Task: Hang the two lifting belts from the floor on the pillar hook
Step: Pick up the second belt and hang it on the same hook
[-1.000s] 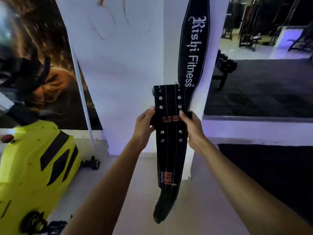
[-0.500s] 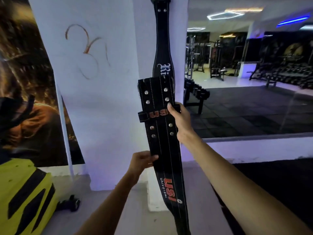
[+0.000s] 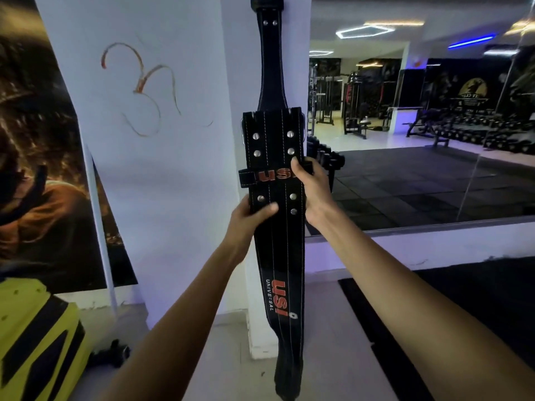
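White pillar: one belt hung. Second belt, before pillar: stiff, heavyish leather. Left hand, right hand clasp its edges below buckle end; lift there.

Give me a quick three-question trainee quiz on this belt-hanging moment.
1. True or false: the black stitched leather belt already hangs on the white pillar.
2. Which hand grips the red-lettered black USI belt higher: A left, B right?
3. Fill in: the USI belt's lower end hangs ___ the floor.

Key: 1 true; 2 B; 3 above.
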Demonstrator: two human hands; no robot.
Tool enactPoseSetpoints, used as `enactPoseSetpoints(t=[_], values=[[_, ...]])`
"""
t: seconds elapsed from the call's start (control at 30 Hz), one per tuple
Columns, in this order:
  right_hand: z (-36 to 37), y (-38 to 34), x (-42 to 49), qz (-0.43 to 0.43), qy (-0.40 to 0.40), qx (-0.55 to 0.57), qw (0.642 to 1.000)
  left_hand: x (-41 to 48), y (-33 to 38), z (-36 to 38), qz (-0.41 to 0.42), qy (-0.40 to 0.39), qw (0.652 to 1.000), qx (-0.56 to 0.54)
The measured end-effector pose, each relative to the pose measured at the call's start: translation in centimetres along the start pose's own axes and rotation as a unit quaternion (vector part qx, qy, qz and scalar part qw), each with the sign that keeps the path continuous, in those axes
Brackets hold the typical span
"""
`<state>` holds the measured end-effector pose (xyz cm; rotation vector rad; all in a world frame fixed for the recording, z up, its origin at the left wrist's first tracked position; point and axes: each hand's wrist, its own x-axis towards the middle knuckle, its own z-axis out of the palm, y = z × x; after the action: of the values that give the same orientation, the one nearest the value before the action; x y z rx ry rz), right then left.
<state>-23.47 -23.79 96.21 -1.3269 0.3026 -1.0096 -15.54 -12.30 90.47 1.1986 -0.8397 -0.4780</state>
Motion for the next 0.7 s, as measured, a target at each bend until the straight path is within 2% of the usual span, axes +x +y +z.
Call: enactPoseSetpoints(t=[0.1, 0.2, 0.3, 0.43, 0.5, 0.7], values=[[0.4, -1.2, -0.4, 0.027, -0.056, 0.008, 0.998, 0.8, 2.5, 1.2, 0.000, 0.079, 0.993, -0.083], [-0.5, -1.4, -1.3, -0.003, -0.104, -0.043, 0.994, 1.1, 3.6, 1.4, -0.008, 0.082, 0.989, -0.127], [-2.1, 1.8, -3.2, -0.025, -0.094, -0.096, 0.991, 1.4, 4.9, 2.1, 0.012, 0.092, 0.983, -0.160], [-5.8, 9.7, -7.9, 0.078, -0.122, -0.157, 0.977, 1.6, 5.9, 2.2, 0.018, 0.110, 0.979, -0.173], [-6.5, 10.7, -9.1, 0.115, -0.147, -0.201, 0.962, 1.6, 6.0, 1.9, 0.012, 0.109, 0.977, -0.181], [-3.6, 5.3, -5.4, -0.002, -0.068, -0.094, 0.993, 1.1, 6.0, 2.7, 0.008, 0.109, 0.975, -0.194]])
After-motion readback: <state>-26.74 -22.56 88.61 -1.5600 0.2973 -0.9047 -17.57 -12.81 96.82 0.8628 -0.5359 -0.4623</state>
